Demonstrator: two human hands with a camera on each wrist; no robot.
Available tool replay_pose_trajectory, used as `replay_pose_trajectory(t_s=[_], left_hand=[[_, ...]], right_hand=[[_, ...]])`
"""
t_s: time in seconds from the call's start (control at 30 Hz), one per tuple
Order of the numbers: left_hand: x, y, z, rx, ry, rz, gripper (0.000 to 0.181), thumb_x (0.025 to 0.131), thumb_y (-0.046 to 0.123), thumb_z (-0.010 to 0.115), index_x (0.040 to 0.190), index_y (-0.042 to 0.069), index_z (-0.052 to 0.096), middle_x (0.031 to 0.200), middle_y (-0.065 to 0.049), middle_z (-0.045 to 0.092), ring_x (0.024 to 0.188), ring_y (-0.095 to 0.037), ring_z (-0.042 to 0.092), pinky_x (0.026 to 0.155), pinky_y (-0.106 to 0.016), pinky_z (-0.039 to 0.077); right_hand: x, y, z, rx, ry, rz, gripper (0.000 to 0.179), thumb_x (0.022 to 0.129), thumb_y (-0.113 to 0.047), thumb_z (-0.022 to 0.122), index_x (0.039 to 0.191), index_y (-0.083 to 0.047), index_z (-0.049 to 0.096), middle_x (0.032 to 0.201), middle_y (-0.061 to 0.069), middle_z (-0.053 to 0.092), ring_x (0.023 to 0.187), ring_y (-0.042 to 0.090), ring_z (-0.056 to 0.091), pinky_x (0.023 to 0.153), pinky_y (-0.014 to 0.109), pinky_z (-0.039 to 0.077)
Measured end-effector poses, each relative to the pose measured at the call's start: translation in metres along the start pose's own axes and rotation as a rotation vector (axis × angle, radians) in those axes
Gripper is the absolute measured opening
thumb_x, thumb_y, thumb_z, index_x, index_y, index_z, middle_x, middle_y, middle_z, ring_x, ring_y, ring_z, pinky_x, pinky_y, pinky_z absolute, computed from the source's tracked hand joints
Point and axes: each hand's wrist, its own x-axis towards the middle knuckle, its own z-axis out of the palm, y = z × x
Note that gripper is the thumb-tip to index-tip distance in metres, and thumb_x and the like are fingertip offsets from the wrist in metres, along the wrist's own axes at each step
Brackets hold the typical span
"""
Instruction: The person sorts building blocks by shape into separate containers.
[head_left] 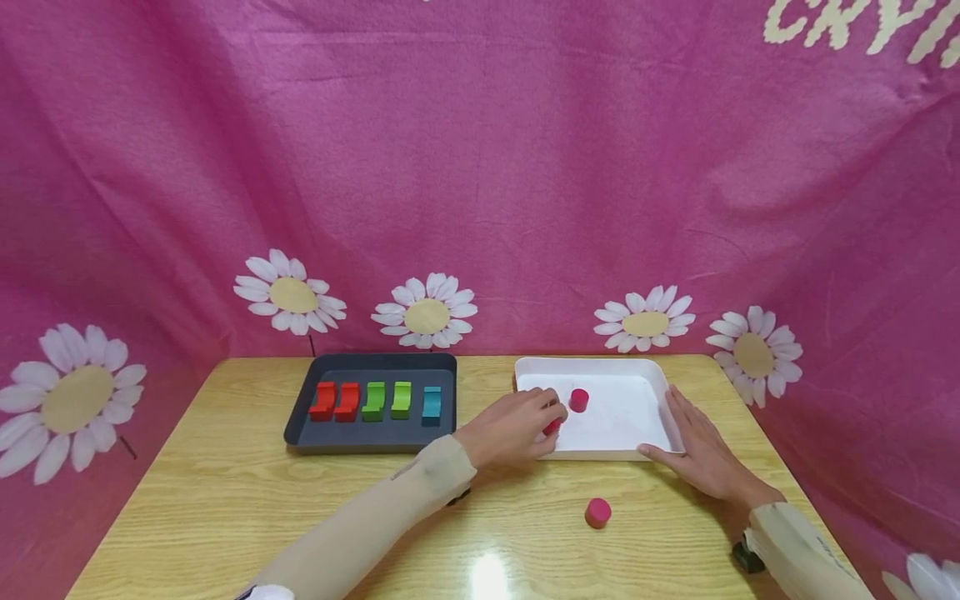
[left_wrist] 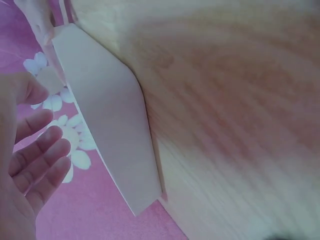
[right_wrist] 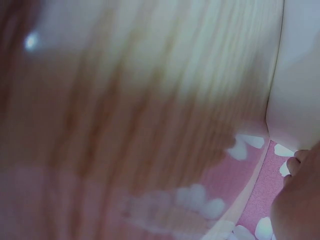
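In the head view, my left hand (head_left: 513, 425) is over the left end of a white tray (head_left: 618, 425), fingers bent. A red cylinder (head_left: 552, 427) shows beside its fingertips, partly covered. The left wrist view shows that hand (left_wrist: 30, 160) with loosely bent fingers and a gap to the thumb; no cylinder is visible there. My right hand (head_left: 701, 450) rests along the tray's right side, fingers straight, thumb at the near corner. Another red cylinder (head_left: 579, 400) stands in the tray. A third red cylinder (head_left: 597, 512) is on the table in front.
To the left stands a dark grey tray (head_left: 296, 437) with a row of notched blocks: two red, two green and one blue (head_left: 432, 406). The wooden table (head_left: 225, 500) reaches back to a pink curtain (head_left: 480, 183) with daisies, which also hangs at both sides.
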Motion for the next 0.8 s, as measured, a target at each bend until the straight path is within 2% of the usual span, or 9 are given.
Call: replay_pose_trajectory(t_s=[0.23,0.4,0.6,0.8], left_hand=[[-0.021,0.008,-0.005,-0.068,0.054,0.017,0.025,0.105,0.03,0.067,0.125,0.015,0.071,0.118,0.003,0.062,0.096,-0.006,0.057,0.086,-0.014,0.053],[-0.036,0.015,-0.006,-0.106,0.098,0.037,0.025,0.103,0.026,0.071,0.126,0.015,0.07,0.119,0.004,0.065,0.094,-0.005,0.059,0.086,-0.012,0.053],[-0.049,0.026,-0.007,-0.141,0.096,0.071,0.029,0.102,0.03,0.071,0.127,0.015,0.072,0.122,0.003,0.066,0.101,-0.007,0.062,0.099,-0.017,0.054],[-0.054,0.04,0.001,-0.176,0.087,0.113,0.029,0.102,0.03,0.069,0.128,0.017,0.07,0.12,0.005,0.066,0.097,-0.004,0.061,0.097,-0.016,0.053]], right_hand=[[-0.001,0.002,0.002,-0.005,0.001,0.005,0.116,0.099,-0.056,0.071,0.172,-0.004,-0.002,0.18,0.019,-0.003,0.161,0.053,0.009,0.127,0.074,0.007],[0.0,0.001,0.001,-0.007,-0.005,0.008,0.117,0.098,-0.057,0.071,0.172,-0.004,-0.002,0.18,0.02,-0.002,0.16,0.053,0.009,0.126,0.074,0.008],[0.0,0.001,0.0,-0.013,-0.014,0.022,0.118,0.097,-0.059,0.071,0.172,-0.005,-0.003,0.179,0.022,0.0,0.16,0.053,0.009,0.126,0.074,0.007],[0.0,0.001,0.0,-0.013,-0.005,0.013,0.118,0.097,-0.058,0.072,0.172,-0.004,-0.002,0.179,0.023,0.002,0.16,0.053,0.009,0.126,0.074,0.008]])
